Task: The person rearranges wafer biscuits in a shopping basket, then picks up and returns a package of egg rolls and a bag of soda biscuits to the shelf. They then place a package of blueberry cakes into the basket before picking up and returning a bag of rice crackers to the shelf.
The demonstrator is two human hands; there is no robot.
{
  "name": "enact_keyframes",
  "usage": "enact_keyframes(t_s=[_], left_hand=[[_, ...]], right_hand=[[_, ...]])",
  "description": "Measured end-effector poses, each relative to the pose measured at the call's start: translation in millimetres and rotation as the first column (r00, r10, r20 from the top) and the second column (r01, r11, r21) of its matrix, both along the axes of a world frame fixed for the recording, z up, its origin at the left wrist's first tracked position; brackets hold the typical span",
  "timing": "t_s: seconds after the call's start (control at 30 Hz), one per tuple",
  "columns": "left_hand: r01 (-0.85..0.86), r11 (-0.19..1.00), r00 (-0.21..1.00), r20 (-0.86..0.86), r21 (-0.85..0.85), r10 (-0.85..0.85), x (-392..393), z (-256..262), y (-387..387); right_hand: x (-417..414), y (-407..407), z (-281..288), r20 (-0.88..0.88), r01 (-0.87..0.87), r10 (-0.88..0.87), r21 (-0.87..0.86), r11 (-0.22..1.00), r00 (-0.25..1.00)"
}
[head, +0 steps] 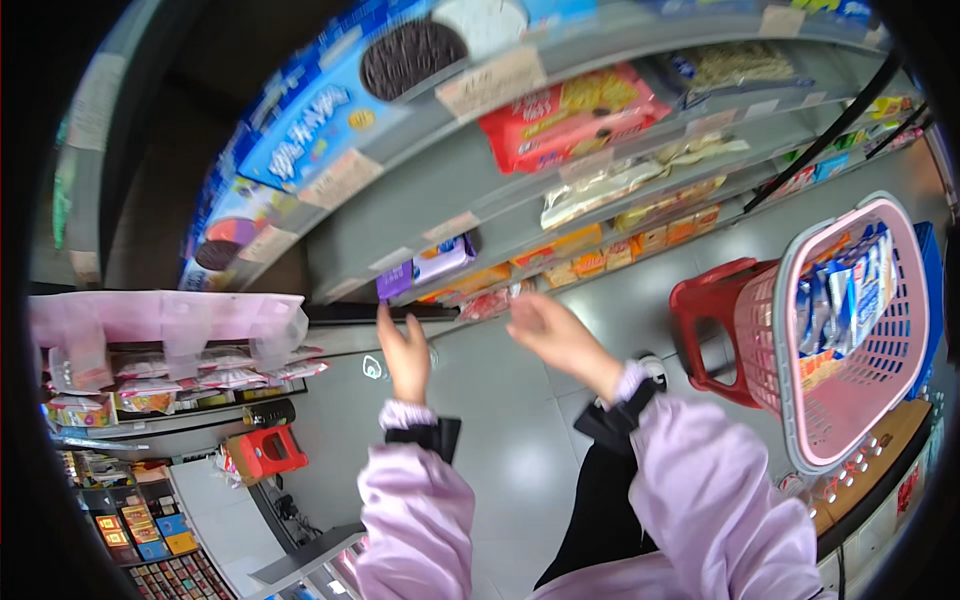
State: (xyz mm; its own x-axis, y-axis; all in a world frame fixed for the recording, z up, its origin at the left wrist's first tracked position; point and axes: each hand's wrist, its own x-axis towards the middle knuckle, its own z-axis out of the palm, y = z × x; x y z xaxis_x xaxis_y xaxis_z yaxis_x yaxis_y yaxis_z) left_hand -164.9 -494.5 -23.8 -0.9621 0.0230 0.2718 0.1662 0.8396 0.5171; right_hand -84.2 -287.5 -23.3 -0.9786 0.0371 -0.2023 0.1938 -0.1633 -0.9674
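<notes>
My left hand [403,349] reaches up just below a purple packet [395,280] at the left end of a grey metal shelf; its fingers are apart and it holds nothing. A second purple-and-white packet [444,256] lies beside that one. To the right, my right hand [559,334] is raised over the floor, partly blurred, its fingers curled; whether anything is in it cannot be told. Close behind its fingertips is a red and clear packet [491,300] on the lowest shelf. Higher up sit a red snack bag [574,116] and blue cookie boxes [322,127].
A pink plastic basket [765,352] with blue-and-white packets [847,292] stands on a red stool [709,330] at the right. Bottles [844,476] are near a wooden surface below it. Another shelf with bagged goods [217,371] is at the left, a red stool [274,452] below.
</notes>
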Motion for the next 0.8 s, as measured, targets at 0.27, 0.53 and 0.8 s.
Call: enact_keyframes(t_s=[0.27,0.53,0.8], left_hand=[[0.009,0.999,1.000,0.024,-0.037,-0.008,-92.8,-29.1,-27.5],[0.078,0.983,0.955,0.295,-0.168,-0.025,-125.0,-26.1,-52.5],[-0.169,0.799,0.942,0.332,0.577,-0.041,-19.2,21.4,1.4]], right_hand=[[-110.8,-31.8,-4.4,-0.096,0.003,0.048,0.470,0.883,0.994],[-145.9,-46.5,-24.7,0.051,-0.044,0.021,0.509,0.860,0.998],[-78.1,-14.1,-8.8,-0.133,0.214,-0.189,0.209,0.954,0.973]])
